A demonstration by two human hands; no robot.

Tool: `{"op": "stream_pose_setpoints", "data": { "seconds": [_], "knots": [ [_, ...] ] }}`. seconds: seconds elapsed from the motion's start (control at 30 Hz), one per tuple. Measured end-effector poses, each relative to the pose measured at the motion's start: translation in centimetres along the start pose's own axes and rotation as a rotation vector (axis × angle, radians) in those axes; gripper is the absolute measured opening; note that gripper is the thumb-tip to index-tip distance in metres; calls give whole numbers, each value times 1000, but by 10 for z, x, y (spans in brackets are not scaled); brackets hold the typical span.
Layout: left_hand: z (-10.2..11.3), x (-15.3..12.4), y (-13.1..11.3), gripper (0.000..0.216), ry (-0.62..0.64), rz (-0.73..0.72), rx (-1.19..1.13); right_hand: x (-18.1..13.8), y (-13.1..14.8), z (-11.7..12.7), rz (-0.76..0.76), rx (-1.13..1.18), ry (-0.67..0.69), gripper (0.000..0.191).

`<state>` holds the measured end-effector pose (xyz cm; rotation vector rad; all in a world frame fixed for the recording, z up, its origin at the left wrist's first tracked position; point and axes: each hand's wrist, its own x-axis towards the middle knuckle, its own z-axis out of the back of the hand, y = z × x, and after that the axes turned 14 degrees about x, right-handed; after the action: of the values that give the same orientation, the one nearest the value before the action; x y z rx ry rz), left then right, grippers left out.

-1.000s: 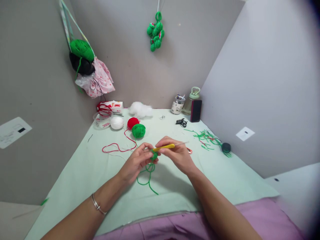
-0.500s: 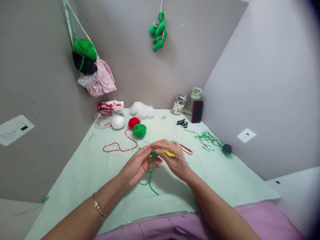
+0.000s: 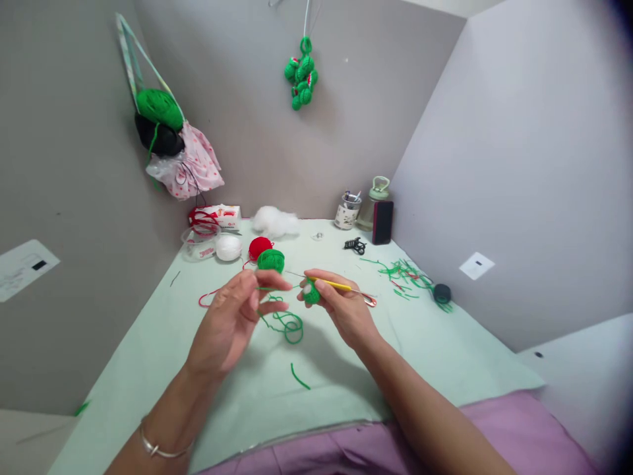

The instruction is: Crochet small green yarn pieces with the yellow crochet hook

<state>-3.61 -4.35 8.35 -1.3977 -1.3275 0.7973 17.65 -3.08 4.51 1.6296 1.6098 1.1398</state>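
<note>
Green crocheted piece (image 3: 311,294) and yellow-handled hook (image 3: 332,284) are gripped by the right hand (image 3: 349,315) — above the tabletop (image 3: 346,399), between its near and far edges. The left hand (image 3: 220,326) spreads its fingers, green strand (image 3: 266,289) across them — whether pinched, I cannot tell.

A: What encloses the space?
B: A smooth dark-grey wall (image 3: 74,165) at left, a flat taupe-grey back wall (image 3: 237,99) at upper centre, a pale lilac-grey wall (image 3: 534,165) at right.
A: Furniture?
B: A broad worktop covered in pale mint-green cloth (image 3: 475,356), across the middle and bottom.
A: Floor?
B: A pale flat surface (image 3: 34,435) shows lower left; I can't tell if it's floor.
A: Light?
B: Soft, brightest at right.
</note>
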Motion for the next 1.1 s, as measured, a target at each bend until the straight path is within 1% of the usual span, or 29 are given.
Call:
{"op": "stream_pose_setpoints", "data": {
  "seconds": [0.07, 0.13, 0.2, 0.23, 0.27, 0.3, 0.33, 0.37, 0.4, 0.43, 0.47, 0.53, 0.6, 0.67, 0.73, 0.77, 0.87, 0.93, 1.03, 1.1],
  "knots": [
    [-10, -3, -10, 42, 4, 67, -236, -2, -3, -4, -5, 21, 16, 34],
    [-19, -3, -19, 34, -44, 60, -351, -2, -4, -7, -10, 43, 22, 33],
    [-26, 0, -23, 36, -105, -22, -335, -2, -5, -9, -6, 61, 10, 34],
    [-29, 2, -23, 38, -133, -111, -282, -2, -5, -10, 5, 68, -4, 33],
    [-30, 4, -20, 36, -158, -240, -192, -2, -4, -11, 21, 71, -20, 33],
    [-30, 7, -16, 32, -196, -416, -49, -3, -4, -11, 42, 69, -37, 33],
    [-28, 9, -10, 27, -223, -566, 156, -3, -4, -11, 65, 62, -53, 32],
    [-25, 11, -3, 25, -207, -664, 409, -4, -3, -11, 88, 52, -66, 32],
    [-22, 13, 4, 21, -161, -747, 643, -5, -3, -12, 110, 40, -79, 32],
    [-18, 15, 11, 17, -153, -802, 799, -6, -3, -13, 130, 29, -91, 32],
    [-15, 16, 18, 14, -159, -822, 907, -8, -2, -13, 147, 20, -103, 32],
    [-12, 17, 29, 3, -200, -792, 1011, -9, -1, -15, 165, 3, -130, 33],
    [-13, 16, 37, 30, -235, -731, 1050, -11, 0, -17, 161, -17, -162, 35],
    [-18, 14, 43, 54, -252, -704, 1071, -11, 0, -18, 153, -47, -186, 35],
    [-25, 11, 47, 62, -269, -719, 1081, -12, -1, -19, 179, -94, -198, 34],
    [-28, 10, 49, 61, -276, -731, 1079, -13, -2, -19, 203, -124, -200, 32],
    [-37, 6, 52, 48, -270, -739, 1026, -15, -4, -21, 261, -208, -196, 27],
    [-40, 4, 53, 43, -253, -695, 941, -16, -4, -23, 270, -235, -182, 27],
    [-41, 3, 54, 42, -232, -594, 809, -16, -4, -26, 280, -245, -170, 25],
    [-41, 3, 55, 41, -217, -542, 766, -17, -5, -26, 282, -243, -172, 23]
  ]
}}
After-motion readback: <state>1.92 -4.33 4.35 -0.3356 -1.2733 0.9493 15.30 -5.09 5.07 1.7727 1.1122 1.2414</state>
